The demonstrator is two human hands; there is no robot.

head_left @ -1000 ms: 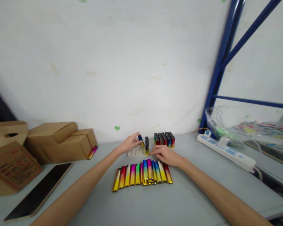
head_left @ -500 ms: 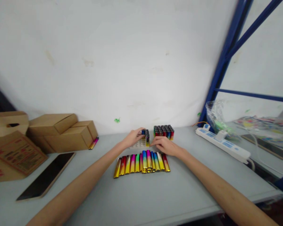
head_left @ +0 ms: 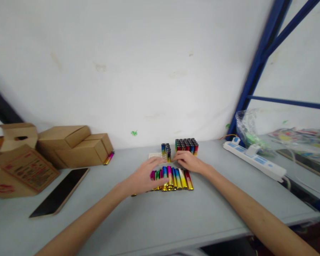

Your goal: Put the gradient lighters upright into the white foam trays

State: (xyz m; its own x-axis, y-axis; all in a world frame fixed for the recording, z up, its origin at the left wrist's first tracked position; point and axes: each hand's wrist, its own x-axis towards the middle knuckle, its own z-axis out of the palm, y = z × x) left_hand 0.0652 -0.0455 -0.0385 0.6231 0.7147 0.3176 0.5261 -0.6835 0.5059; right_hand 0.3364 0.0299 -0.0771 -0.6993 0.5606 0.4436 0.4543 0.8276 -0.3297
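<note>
Left hand [head_left: 144, 177] over shiny rainbow-and-gold lighters [head_left: 176, 179], flat in a row.

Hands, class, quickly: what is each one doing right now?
Left hand: open, fingers spread over the row of lying lighters, gripping nothing.
Right hand: resting by the white tray of upright lighters; grip cannot be told.

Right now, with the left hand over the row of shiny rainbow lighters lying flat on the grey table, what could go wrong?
The left hand covers the left part of the row of flat rainbow-and-gold lighters; a sweep could scatter it. The right hand sits close to the few upright lighters on the white slotted tray; a nudge might topple them. The full block of upright lighters just behind could be bumped too.
</note>
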